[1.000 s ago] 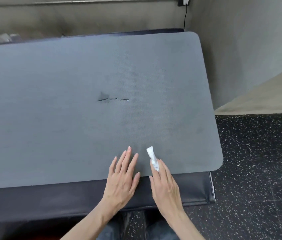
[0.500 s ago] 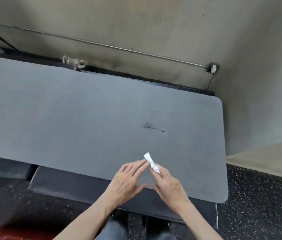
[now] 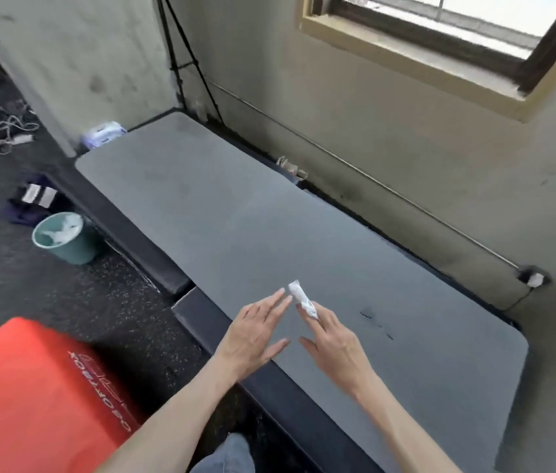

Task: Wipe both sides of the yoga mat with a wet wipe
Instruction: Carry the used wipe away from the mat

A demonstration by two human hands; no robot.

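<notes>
A long grey yoga mat (image 3: pixel 235 213) lies flat on black padded blocks along the wall, with small dark tears (image 3: pixel 373 319) near its right end. My right hand (image 3: pixel 333 339) holds a rolled-up white wet wipe (image 3: pixel 300 298) between its fingers, just above the mat's near edge. My left hand (image 3: pixel 256 332) hovers beside it with flat, spread fingers, its fingertips close to the wipe and holding nothing.
A teal bin (image 3: pixel 63 238) with used wipes stands on the speckled floor to the left. A pack of wipes (image 3: pixel 104 133) sits at the mat's far end. A red box (image 3: pixel 34 397) is at lower left. A tripod (image 3: pixel 181 63) and window (image 3: pixel 447 25) are behind.
The view has swung left and up, revealing the whole mat, bin and window. Both hands lifted off the mat's near edge and came together, the wipe still in my right hand.
</notes>
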